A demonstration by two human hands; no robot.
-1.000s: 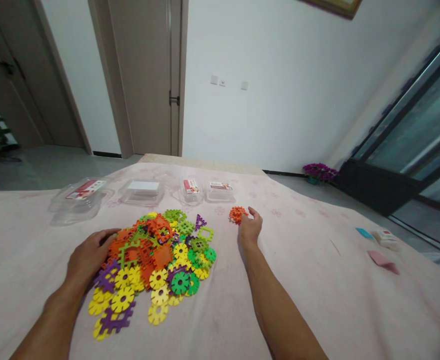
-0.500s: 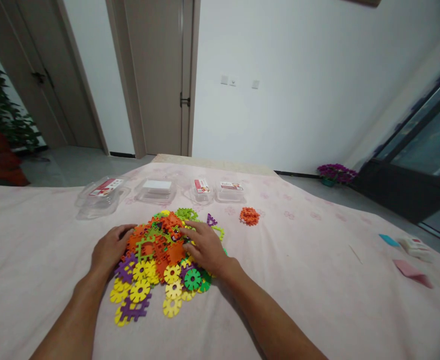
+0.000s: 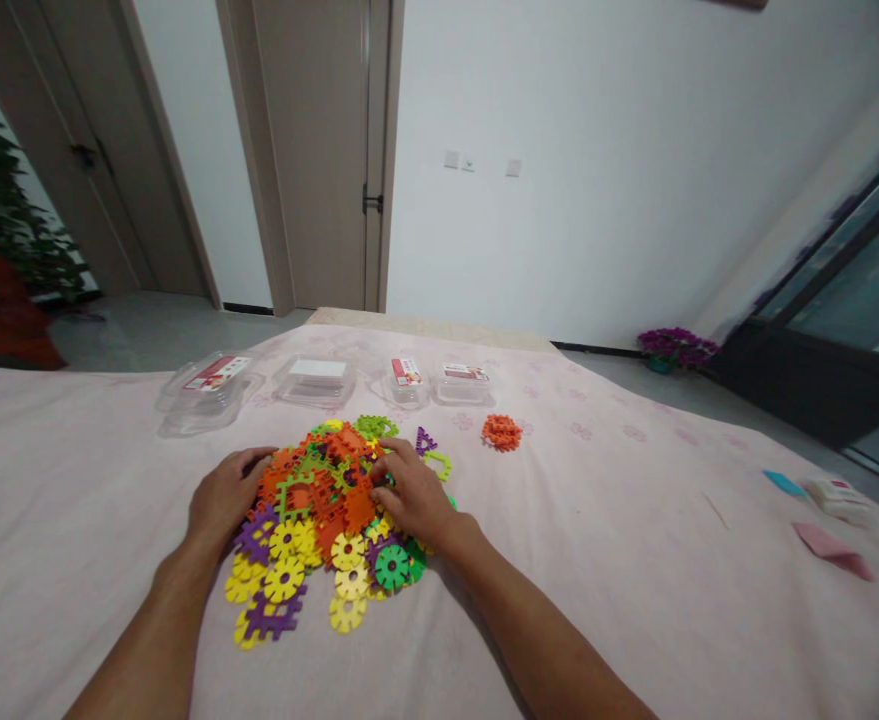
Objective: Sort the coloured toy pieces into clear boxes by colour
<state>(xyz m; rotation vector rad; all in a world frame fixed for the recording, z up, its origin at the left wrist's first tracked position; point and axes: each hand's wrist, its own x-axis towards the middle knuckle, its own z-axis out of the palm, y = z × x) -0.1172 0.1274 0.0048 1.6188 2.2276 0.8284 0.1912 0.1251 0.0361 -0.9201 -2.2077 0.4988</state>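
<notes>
A heap of plastic interlocking building pieces (image 3: 330,495) lies on the cloth between my hands, with orange squares on top and yellow and green notched discs in front. My left hand (image 3: 223,498) rests against the heap's left side, its fingers loosely bent and partly hidden behind the pieces. Over the right side, my right hand (image 3: 418,495) has its fingers bent and apart, touching the orange pieces; nothing is visibly gripped. Purple toothed pieces (image 3: 274,612) lie at the near left edge, and a purple triangle (image 3: 425,440) sits just beyond my right hand.
Several clear plastic boxes (image 3: 317,385) stand in a row behind the heap. A small pile of orange pieces (image 3: 501,432) sits apart to the right. Farther right are a thin stick (image 3: 716,510), a blue item (image 3: 785,483), a pink item (image 3: 833,551) and a white packet (image 3: 838,500).
My right hand's fingers have drawn in and bent more over the orange pieces. The left hand stays at the heap's side. The whole view has shifted slightly.
</notes>
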